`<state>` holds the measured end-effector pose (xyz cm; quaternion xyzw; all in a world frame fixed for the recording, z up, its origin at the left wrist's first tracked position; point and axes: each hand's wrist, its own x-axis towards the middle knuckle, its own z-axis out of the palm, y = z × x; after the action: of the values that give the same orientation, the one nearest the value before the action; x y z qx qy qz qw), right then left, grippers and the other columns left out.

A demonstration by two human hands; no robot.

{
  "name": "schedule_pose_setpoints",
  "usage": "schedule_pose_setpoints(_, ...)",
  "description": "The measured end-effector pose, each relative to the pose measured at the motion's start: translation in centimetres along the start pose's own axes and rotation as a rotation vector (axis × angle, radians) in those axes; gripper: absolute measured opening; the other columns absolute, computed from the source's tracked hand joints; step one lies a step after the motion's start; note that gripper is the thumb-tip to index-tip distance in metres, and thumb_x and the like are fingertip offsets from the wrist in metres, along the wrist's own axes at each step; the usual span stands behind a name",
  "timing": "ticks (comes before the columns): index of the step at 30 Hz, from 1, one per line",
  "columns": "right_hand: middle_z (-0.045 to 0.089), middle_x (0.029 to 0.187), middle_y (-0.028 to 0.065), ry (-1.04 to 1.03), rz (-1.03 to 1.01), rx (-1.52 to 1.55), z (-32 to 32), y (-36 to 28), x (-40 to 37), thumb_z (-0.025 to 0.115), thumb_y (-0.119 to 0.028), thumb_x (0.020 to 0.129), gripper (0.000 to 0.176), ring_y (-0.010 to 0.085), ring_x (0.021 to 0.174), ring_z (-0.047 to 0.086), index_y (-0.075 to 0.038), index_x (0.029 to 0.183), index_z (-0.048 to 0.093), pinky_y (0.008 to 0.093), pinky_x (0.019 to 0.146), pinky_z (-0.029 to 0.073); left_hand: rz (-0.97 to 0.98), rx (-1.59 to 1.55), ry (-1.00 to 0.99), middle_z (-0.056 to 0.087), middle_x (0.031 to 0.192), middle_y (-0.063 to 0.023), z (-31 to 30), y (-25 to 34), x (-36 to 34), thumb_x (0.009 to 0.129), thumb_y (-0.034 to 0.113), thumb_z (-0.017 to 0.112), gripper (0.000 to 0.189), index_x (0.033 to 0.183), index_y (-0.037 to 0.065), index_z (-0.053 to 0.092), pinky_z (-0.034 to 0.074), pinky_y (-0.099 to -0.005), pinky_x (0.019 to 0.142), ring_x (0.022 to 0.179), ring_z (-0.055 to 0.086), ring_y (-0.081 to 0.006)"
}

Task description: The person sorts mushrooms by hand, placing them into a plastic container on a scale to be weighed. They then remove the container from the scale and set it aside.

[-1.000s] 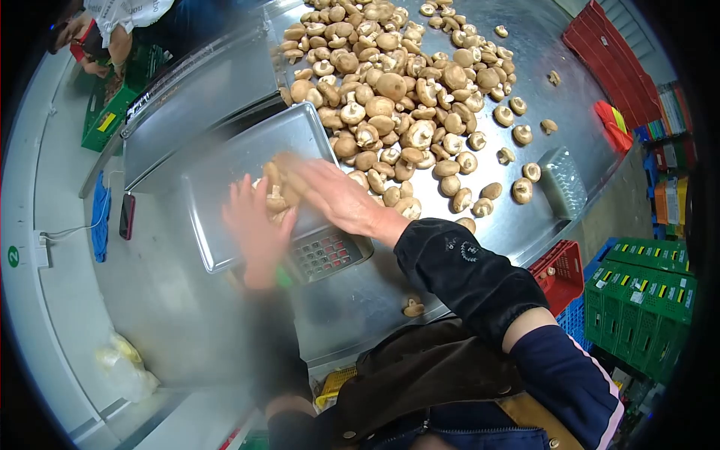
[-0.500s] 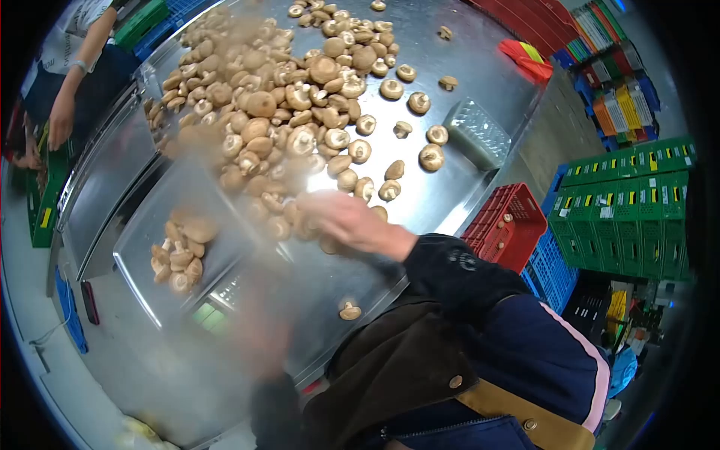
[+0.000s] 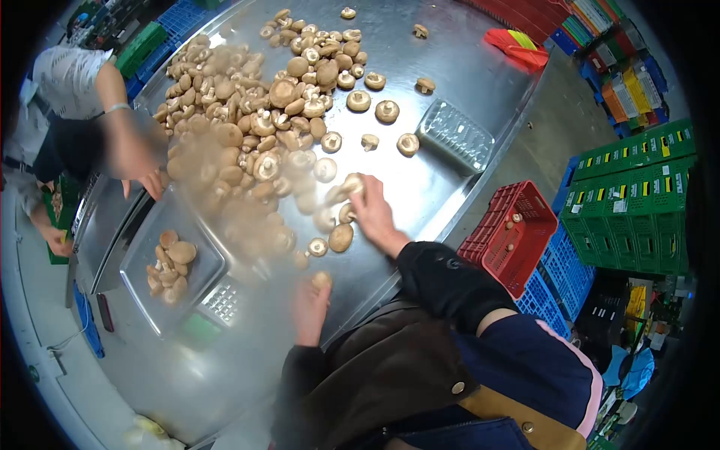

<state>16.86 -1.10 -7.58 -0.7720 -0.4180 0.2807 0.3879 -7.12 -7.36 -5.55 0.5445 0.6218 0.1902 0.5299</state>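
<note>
My left hand point(image 3: 309, 313) is closed on a mushroom point(image 3: 322, 280) at the table's near side, its fingers partly blurred. Farther right, my right hand point(image 3: 377, 219) has its fingertips around a blurred mushroom point(image 3: 352, 184). Close by that hand lie loose brown mushrooms, one cap up point(image 3: 340, 238) and one stem up point(image 3: 317, 247). A big heap of mushrooms point(image 3: 251, 124) spreads over the metal table point(image 3: 450, 82). To the left, a clear plastic tray point(image 3: 140, 289) holds several mushrooms point(image 3: 171, 264). A smear on the lens hides part of the heap.
Another person's hand point(image 3: 139, 161) reaches past the tray's far edge. An upside-down-looking clear container point(image 3: 456, 139) and a red-yellow item point(image 3: 516, 49) lie at right. Beyond the edge stand a red crate point(image 3: 491, 240) and green crates point(image 3: 630, 202). A scale-like keypad point(image 3: 221, 304) sits beside the tray.
My right hand has moved right, away from the heap. My left hand has come up and right; the lone mushroom near the table's front edge is gone from there. The other person's hand has reached in.
</note>
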Motion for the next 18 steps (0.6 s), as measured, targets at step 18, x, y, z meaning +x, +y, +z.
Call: schedule_pose_setpoints(18, 0.042, 0.144, 0.0233, -0.035, -0.393, -0.302, -12.3, 1.7, 6.5, 0.072, -0.022, 0.081, 0.071, 0.0407, 0.131, 0.042, -0.003, 0.14, 0.038, 0.0457, 0.11, 0.034, 0.692, 0.578, 0.445, 0.059, 0.114, -0.0203, 3.2, 5.6, 2.5, 0.077, 0.014, 0.072, 0.045, 0.119, 0.003, 0.058, 0.047, -0.0458, 0.091, 0.105, 0.058, -0.037)
